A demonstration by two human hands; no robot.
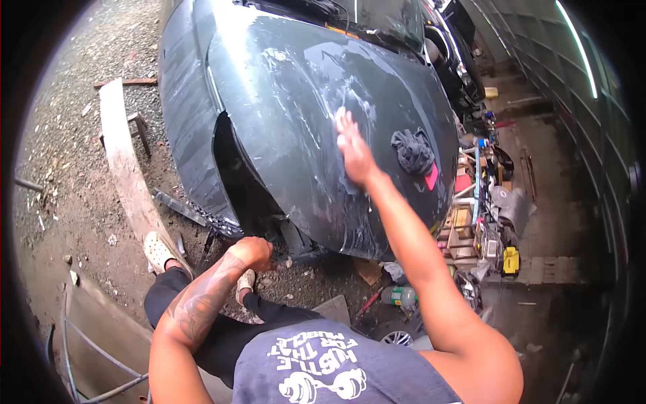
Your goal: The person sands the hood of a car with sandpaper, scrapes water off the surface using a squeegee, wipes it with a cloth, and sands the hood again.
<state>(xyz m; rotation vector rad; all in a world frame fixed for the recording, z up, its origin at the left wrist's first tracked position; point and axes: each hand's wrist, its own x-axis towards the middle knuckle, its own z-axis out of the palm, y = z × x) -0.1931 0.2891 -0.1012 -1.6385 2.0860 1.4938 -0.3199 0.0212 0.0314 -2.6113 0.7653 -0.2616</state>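
A dark green car hood (289, 121) fills the middle of the view, wet and streaked with whitish smears. My right hand (354, 151) lies on the hood over a whitish patch, its fingers stretched out and pointing up the panel. To the right of it, a bunched dark cloth (412, 151) rests on the hood, with a pink piece (431, 178) at its lower edge. My left hand (254, 254) is held low by the front edge of the car, beside the dark headlight opening (245, 182). Its fingers are curled, and what they hold, if anything, is hidden.
A long wooden plank (128, 161) lies on the gravel at the left. Tools, boxes and a yellow case (511, 260) clutter the ground at the right. A green-banded plastic bottle (400, 296) and a wheel (397, 334) are near my body. Metal tubing (101, 357) stands at lower left.
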